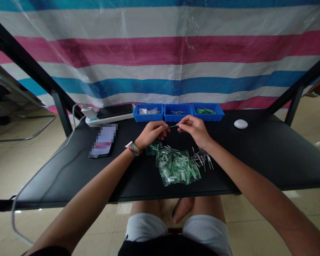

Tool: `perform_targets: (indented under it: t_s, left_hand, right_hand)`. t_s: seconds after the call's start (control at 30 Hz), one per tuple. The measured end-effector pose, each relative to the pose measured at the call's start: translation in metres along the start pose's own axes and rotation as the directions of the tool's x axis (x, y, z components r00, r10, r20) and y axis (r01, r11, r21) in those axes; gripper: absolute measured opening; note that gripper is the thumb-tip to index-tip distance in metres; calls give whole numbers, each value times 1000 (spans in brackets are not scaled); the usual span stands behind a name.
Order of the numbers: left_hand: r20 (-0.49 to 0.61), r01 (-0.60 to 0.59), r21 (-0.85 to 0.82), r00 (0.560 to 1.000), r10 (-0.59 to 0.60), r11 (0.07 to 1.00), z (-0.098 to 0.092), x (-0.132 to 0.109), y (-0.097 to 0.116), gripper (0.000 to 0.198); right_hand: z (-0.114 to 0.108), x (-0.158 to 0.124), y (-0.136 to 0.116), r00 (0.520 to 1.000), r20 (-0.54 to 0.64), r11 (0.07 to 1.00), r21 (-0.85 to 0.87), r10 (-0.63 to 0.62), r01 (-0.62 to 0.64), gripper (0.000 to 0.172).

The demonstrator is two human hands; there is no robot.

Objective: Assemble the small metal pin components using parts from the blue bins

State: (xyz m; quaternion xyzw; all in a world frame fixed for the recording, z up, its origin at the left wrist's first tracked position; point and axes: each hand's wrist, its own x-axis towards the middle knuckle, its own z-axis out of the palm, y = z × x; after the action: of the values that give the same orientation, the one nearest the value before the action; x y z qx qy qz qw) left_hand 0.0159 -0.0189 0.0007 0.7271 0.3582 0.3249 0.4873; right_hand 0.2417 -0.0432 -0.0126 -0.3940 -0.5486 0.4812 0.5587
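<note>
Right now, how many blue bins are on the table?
3, side by side at the back edge of the table: left bin, middle bin, right bin. None looks hidden.

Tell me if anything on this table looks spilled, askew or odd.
Nothing looks damaged. Green bags and loose pins lie in untidy heaps on the table, outside the three blue bins; that scatter is the only disorder. The right hand pinches one pin near the left hand.
</note>
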Motion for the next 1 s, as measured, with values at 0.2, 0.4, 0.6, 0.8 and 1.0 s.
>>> perform_targets:
  t_s: [0.2,0.4,0.6,0.8,1.0]
  left_hand:
    - [1,8,-75,1000,-7,997,2,1,-1,38]
    - [-41,-27,-124,999,22,992,0,1,-5,36]
    - [-106,-65,-103,993,54,993,1,3,-4,32]
    - [-107,-68,-103,993,57,992,4,2,2,31]
    - [-101,-39,-107,995,28,993,0,2,1,35]
  right_hand:
    - [0,-1,-1,999,5,997,58,46,-46,29]
    - [2,-3,-2,997,9,996,53,74,-74,29]
    - [0,-2,-2,979,2,978,43,205,-205,34]
    - [3,-5,-5,968,70,970,35,239,-242,37]
    - [4,-6,-6,979,75,982,-9,190,-190,33]
